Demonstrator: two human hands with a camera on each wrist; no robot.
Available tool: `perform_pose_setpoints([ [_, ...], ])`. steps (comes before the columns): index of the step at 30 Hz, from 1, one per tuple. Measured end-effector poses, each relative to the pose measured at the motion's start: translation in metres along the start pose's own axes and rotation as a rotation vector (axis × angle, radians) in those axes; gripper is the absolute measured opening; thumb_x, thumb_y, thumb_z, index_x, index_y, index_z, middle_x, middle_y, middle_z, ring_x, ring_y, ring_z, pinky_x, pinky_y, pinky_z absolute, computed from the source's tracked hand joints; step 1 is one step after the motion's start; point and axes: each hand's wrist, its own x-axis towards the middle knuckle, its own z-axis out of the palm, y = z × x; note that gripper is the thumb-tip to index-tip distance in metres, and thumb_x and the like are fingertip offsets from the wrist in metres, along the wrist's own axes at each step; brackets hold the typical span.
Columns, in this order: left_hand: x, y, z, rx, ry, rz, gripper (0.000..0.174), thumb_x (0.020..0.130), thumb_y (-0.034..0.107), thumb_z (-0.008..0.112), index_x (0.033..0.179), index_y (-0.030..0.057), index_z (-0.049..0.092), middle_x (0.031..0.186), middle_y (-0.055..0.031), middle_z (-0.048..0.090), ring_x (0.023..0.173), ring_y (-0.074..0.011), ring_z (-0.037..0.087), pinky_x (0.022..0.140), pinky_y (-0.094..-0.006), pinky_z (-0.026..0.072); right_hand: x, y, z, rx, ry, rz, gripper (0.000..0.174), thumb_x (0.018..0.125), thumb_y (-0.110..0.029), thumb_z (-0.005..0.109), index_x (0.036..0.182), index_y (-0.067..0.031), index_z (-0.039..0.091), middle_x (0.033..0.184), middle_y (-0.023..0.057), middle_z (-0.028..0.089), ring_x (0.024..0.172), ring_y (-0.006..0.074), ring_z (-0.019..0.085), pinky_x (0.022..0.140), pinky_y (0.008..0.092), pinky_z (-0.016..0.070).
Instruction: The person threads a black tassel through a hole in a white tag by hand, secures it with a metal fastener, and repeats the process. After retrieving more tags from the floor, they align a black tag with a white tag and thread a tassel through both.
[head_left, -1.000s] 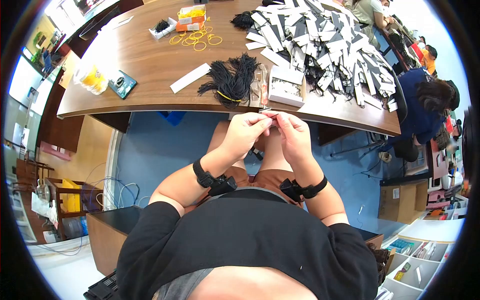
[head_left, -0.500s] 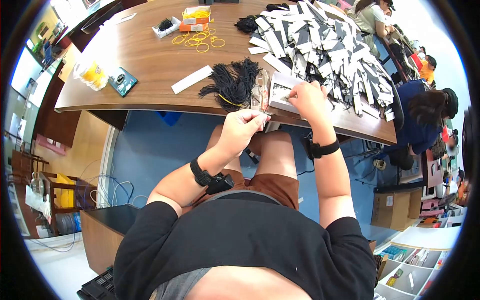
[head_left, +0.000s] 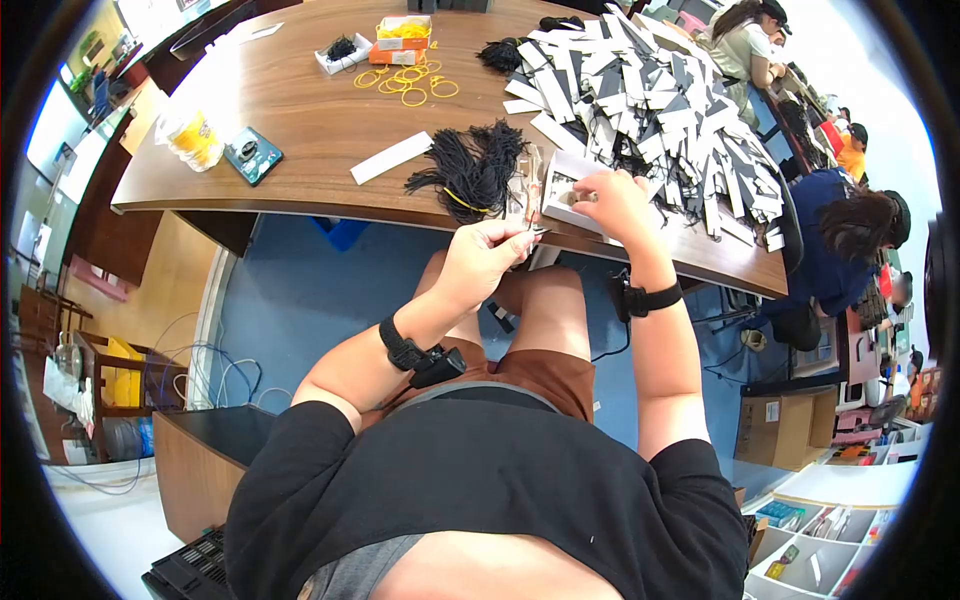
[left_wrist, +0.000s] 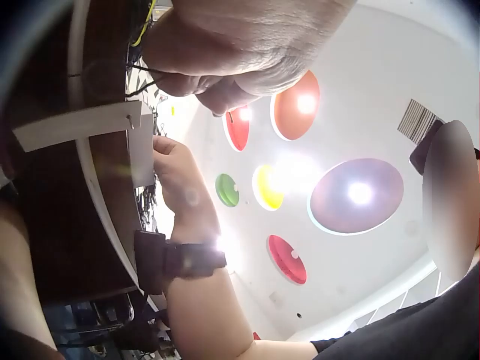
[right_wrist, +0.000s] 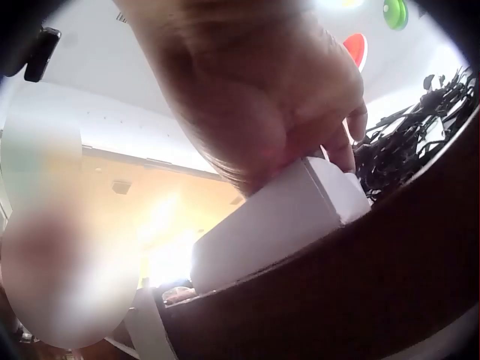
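My left hand (head_left: 480, 262) is just off the table's front edge, thumb and forefinger pinching a thin black cord (left_wrist: 142, 91). A long white tag (left_wrist: 75, 126) shows below these fingers in the left wrist view, with a small hole near its end. My right hand (head_left: 622, 212) reaches down into a small white box (right_wrist: 262, 232) at the table edge. Its fingertips are hidden behind the box wall in the right wrist view. Small pale pieces lie in the box. Left of it rests a bundle of black cords (head_left: 468, 170) tied with a yellow band.
A big heap of black and white tags (head_left: 650, 110) with cords covers the table's right side. A single white strip (head_left: 392, 158), a phone (head_left: 253, 157), a yellow-labelled tub (head_left: 193, 143), yellow rubber bands (head_left: 412, 82) and an orange box (head_left: 400, 52) lie farther left. Other people sit at the right.
My right hand has left the left hand's fingertips and moved forward and right into the white box. The left hand has stayed near the table edge, still pinching the cord.
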Motion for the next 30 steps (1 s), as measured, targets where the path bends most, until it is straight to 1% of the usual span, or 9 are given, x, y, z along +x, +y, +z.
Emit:
perform_pose_setpoints([
  [4, -0.001, 0.001, 0.001, 0.032, -0.008, 0.005, 0.015, 0.088, 0.013, 0.062, 0.093, 0.0004, 0.067, 0.071, 0.0039, 0.058, 0.054, 0.0004, 0.037, 0.048, -0.0152, 0.0266, 0.013, -0.007, -0.004, 0.06, -0.247, 0.08, 0.01, 0.073, -0.019, 0.066, 0.08, -0.0123, 0.068, 0.085, 0.0066, 0.067, 0.086, 0.0241, 0.062, 0.085, 0.0439, 0.0369],
  [7, -0.005, 0.002, 0.001, 0.049, -0.01, 0.004, 0.015, 0.088, 0.013, 0.062, 0.093, 0.0005, 0.067, 0.07, 0.004, 0.058, 0.054, 0.0002, 0.037, 0.048, -0.0152, 0.0269, 0.019, 0.003, 0.019, 0.012, -0.087, 0.005, 0.01, 0.072, -0.015, 0.063, 0.081, -0.0122, 0.068, 0.081, 0.007, 0.067, 0.08, 0.0256, 0.063, 0.079, 0.0429, 0.0405],
  [11, -0.008, 0.006, 0.0, 0.064, 0.004, 0.013, 0.015, 0.088, 0.014, 0.061, 0.093, 0.0005, 0.067, 0.07, 0.0038, 0.058, 0.054, -0.0002, 0.038, 0.049, -0.0152, 0.0278, 0.023, 0.011, 0.03, 0.168, -0.026, 0.003, 0.012, 0.072, -0.014, 0.062, 0.082, -0.0111, 0.067, 0.079, 0.0075, 0.066, 0.08, 0.0269, 0.063, 0.071, 0.0393, 0.0459],
  [16, -0.01, 0.011, -0.002, 0.031, -0.009, 0.002, 0.016, 0.088, 0.015, 0.061, 0.093, 0.0007, 0.067, 0.071, 0.0035, 0.058, 0.056, -0.0005, 0.04, 0.05, -0.0154, 0.0297, 0.022, -0.005, 0.012, 0.308, -0.047, 0.009, 0.022, 0.07, -0.021, 0.068, 0.09, -0.0106, 0.068, 0.078, 0.009, 0.065, 0.077, 0.0257, 0.063, 0.068, 0.0365, 0.0489],
  [19, -0.011, 0.011, -0.001, 0.037, -0.014, -0.004, 0.016, 0.088, 0.015, 0.061, 0.093, 0.0007, 0.067, 0.071, 0.0035, 0.058, 0.057, -0.0006, 0.041, 0.05, -0.0154, 0.0304, 0.032, -0.006, 0.019, 0.226, -0.138, -0.094, 0.027, 0.069, -0.024, 0.071, 0.093, -0.0121, 0.069, 0.076, 0.0092, 0.064, 0.075, 0.0252, 0.063, 0.069, 0.0369, 0.0489],
  [20, -0.01, 0.011, 0.0, 0.036, -0.019, -0.006, 0.016, 0.088, 0.015, 0.061, 0.093, 0.0007, 0.067, 0.071, 0.0035, 0.058, 0.057, -0.0007, 0.041, 0.051, -0.0154, 0.0306, 0.033, -0.005, 0.018, 0.264, -0.171, -0.071, 0.026, 0.069, -0.017, 0.069, 0.093, -0.0066, 0.068, 0.074, 0.0118, 0.064, 0.07, 0.0275, 0.062, 0.067, 0.0358, 0.0491],
  [23, -0.011, 0.01, 0.001, 0.052, -0.014, 0.003, 0.016, 0.088, 0.015, 0.061, 0.093, 0.001, 0.067, 0.071, 0.0035, 0.058, 0.057, -0.0008, 0.041, 0.051, -0.0154, 0.0309, 0.04, 0.007, 0.037, 0.261, -0.117, -0.061, 0.019, 0.07, -0.015, 0.066, 0.086, -0.0046, 0.068, 0.074, 0.014, 0.064, 0.071, 0.0296, 0.062, 0.067, 0.0373, 0.0491],
  [29, -0.012, 0.013, -0.004, -0.001, -0.038, 0.007, 0.015, 0.088, 0.014, 0.061, 0.093, 0.0004, 0.067, 0.071, 0.003, 0.059, 0.056, -0.0008, 0.041, 0.051, -0.0155, 0.0313, 0.032, 0.003, 0.031, 0.183, -0.073, -0.004, 0.011, 0.073, -0.012, 0.058, 0.077, -0.0064, 0.067, 0.077, 0.0162, 0.065, 0.077, 0.0328, 0.063, 0.071, 0.0416, 0.0494],
  [30, -0.012, 0.014, -0.004, 0.023, -0.022, 0.011, 0.015, 0.088, 0.014, 0.061, 0.094, 0.0003, 0.066, 0.071, 0.003, 0.059, 0.056, -0.0008, 0.041, 0.05, -0.0155, 0.0313, 0.033, 0.004, 0.033, 0.185, 0.033, 0.015, 0.011, 0.073, -0.012, 0.059, 0.077, -0.0066, 0.067, 0.076, 0.016, 0.065, 0.076, 0.0326, 0.063, 0.071, 0.0416, 0.0496],
])
